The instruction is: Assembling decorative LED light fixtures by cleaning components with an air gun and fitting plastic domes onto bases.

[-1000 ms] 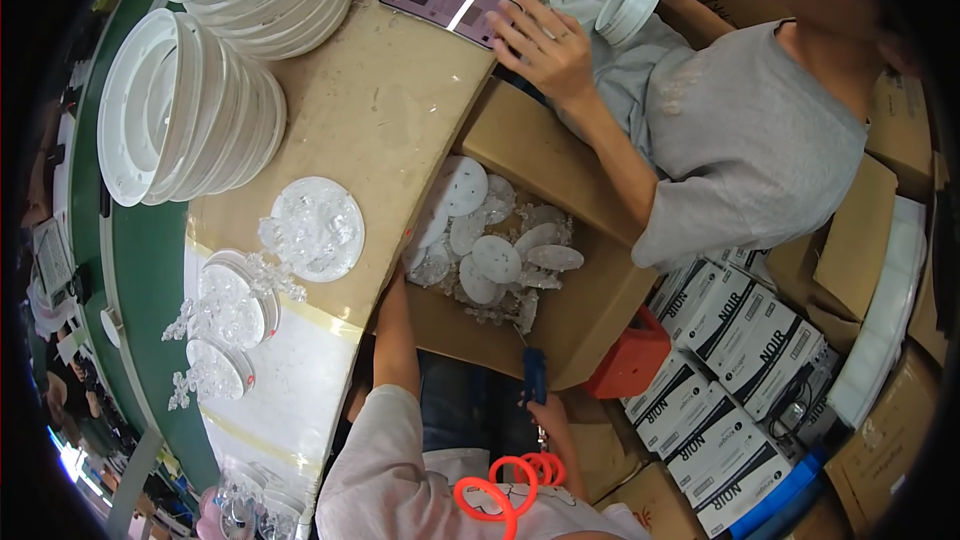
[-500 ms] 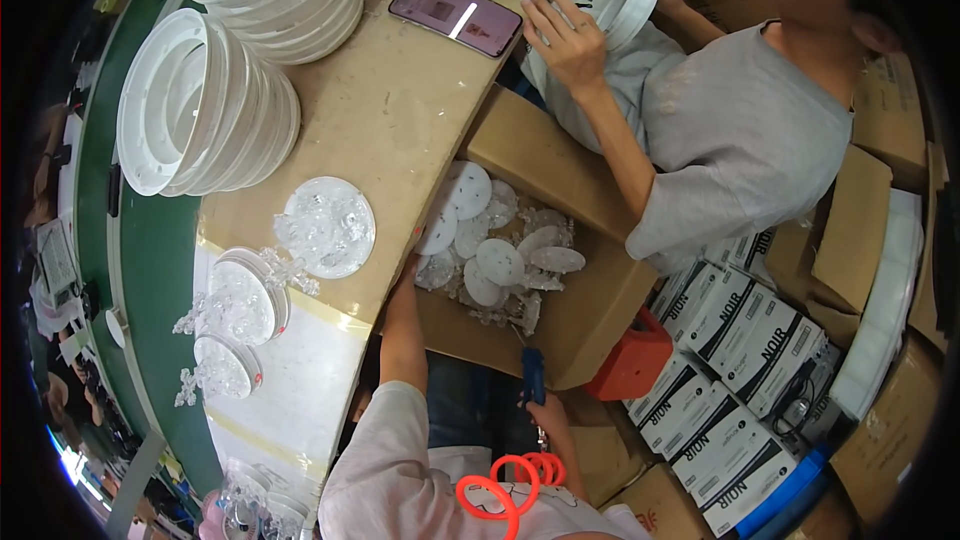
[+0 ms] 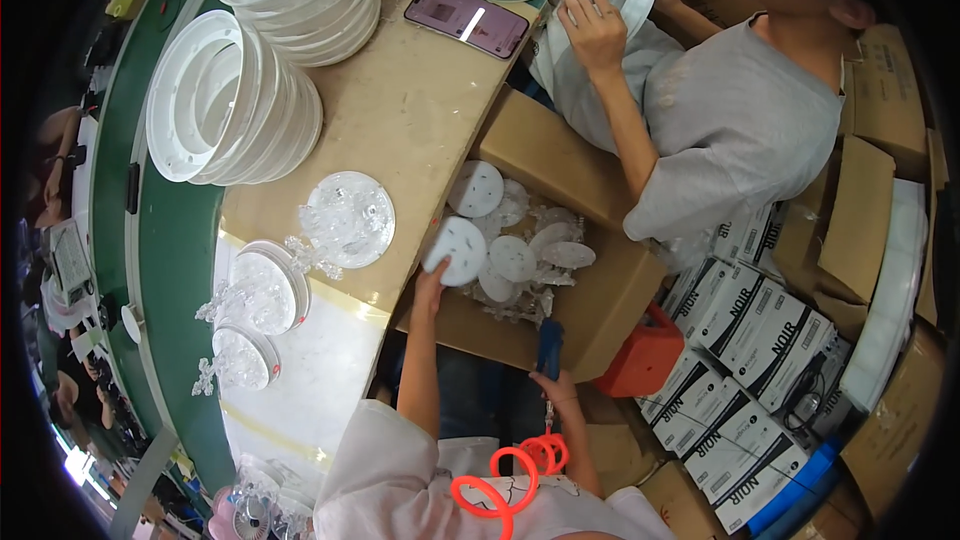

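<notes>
Tan tabletop under phone, ring stacks, ornamented discs.

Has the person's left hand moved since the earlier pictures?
Yes. Against the table edge, the left hand has shifted down the picture, toward the person's body, holding a white disc.

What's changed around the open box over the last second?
The left hand, hidden at the edge of the table earlier, now shows over the box, gripping a white disc. The co-worker's nearer hand has moved right, off the phone, toward a white round part. The right hand still holds the blue tool; the phone stays put.
</notes>
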`<move>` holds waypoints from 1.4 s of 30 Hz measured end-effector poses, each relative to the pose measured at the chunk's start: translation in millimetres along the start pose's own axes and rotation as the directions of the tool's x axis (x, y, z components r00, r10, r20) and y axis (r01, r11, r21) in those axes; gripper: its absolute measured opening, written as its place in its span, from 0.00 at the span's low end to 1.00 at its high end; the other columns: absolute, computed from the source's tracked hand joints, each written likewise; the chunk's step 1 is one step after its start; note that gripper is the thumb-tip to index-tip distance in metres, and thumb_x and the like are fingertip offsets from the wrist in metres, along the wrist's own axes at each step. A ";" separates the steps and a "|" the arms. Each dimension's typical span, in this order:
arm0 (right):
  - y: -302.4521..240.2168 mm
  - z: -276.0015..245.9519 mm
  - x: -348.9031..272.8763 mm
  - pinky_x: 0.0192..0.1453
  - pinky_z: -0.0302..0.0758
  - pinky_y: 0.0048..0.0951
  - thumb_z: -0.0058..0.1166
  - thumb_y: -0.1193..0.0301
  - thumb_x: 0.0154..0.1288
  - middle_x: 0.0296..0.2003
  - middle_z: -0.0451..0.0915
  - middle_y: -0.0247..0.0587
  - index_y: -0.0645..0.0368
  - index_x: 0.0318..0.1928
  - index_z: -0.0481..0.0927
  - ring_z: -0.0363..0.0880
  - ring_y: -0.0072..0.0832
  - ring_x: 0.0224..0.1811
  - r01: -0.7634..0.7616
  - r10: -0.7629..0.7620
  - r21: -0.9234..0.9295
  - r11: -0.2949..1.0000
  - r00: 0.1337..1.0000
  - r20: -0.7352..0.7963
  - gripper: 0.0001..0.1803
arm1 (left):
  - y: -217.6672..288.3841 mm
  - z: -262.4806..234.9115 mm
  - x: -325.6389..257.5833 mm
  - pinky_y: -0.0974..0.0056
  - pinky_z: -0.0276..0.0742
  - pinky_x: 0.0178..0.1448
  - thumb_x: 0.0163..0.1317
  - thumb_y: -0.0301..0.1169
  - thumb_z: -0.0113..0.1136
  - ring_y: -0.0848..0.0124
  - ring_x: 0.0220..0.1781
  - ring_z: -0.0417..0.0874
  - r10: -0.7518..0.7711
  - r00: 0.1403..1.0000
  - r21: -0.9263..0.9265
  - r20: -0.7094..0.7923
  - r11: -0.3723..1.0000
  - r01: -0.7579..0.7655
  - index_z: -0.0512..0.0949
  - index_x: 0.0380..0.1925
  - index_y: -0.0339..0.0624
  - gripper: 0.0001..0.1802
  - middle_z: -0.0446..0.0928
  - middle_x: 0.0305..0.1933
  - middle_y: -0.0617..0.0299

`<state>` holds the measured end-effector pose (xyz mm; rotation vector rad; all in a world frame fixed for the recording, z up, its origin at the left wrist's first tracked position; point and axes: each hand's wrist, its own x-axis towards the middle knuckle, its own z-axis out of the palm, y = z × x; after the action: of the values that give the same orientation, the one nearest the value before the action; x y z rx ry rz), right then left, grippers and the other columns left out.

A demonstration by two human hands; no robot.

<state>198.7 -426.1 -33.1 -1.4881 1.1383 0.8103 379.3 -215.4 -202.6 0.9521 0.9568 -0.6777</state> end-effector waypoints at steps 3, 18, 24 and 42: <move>-21.0 9.5 6.1 0.18 0.62 0.18 0.59 0.63 0.52 0.20 0.74 0.29 0.59 0.37 0.77 0.67 0.16 0.14 0.067 -0.066 0.210 0.975 0.998 -0.011 0.15 | -3.9 -10.0 -32.3 0.67 0.69 0.50 0.49 0.30 0.64 0.70 0.47 0.75 0.340 0.926 0.542 0.161 0.754 -0.371 0.71 0.46 0.34 0.23 0.74 0.46 0.58; -36.2 9.5 9.1 0.19 0.58 0.14 0.54 0.57 0.56 0.20 0.68 0.26 0.49 0.31 0.69 0.63 0.14 0.17 -0.278 0.230 0.656 0.702 0.960 0.161 0.13 | -5.9 27.6 -152.5 0.60 0.69 0.48 0.42 0.17 0.50 0.53 0.45 0.67 0.065 0.528 0.531 0.847 -0.167 -0.831 0.63 0.58 0.63 0.40 0.65 0.40 0.46; -40.8 10.5 6.6 0.18 0.58 0.15 0.56 0.65 0.53 0.19 0.66 0.25 0.49 0.29 0.68 0.62 0.15 0.16 -0.241 0.235 0.650 0.721 0.967 0.097 0.10 | -5.1 32.3 -159.2 0.61 0.70 0.47 0.43 0.18 0.49 0.56 0.43 0.67 0.098 0.494 0.501 0.864 -0.256 -0.826 0.61 0.59 0.64 0.40 0.65 0.39 0.50; -35.8 11.8 18.9 0.14 0.57 0.17 0.55 0.76 0.48 0.16 0.65 0.27 0.52 0.26 0.69 0.63 0.16 0.12 -0.018 0.111 0.781 0.624 0.992 -0.066 0.09 | -40.9 36.9 -154.2 0.54 0.56 0.64 0.33 0.16 0.64 0.47 0.65 0.50 0.598 0.584 0.628 0.548 0.166 -0.760 0.41 0.63 0.47 0.57 0.44 0.63 0.42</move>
<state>239.5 -419.0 -41.3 -0.7441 1.3903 0.1871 292.3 -255.2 -69.7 1.9945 -0.1682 -0.3515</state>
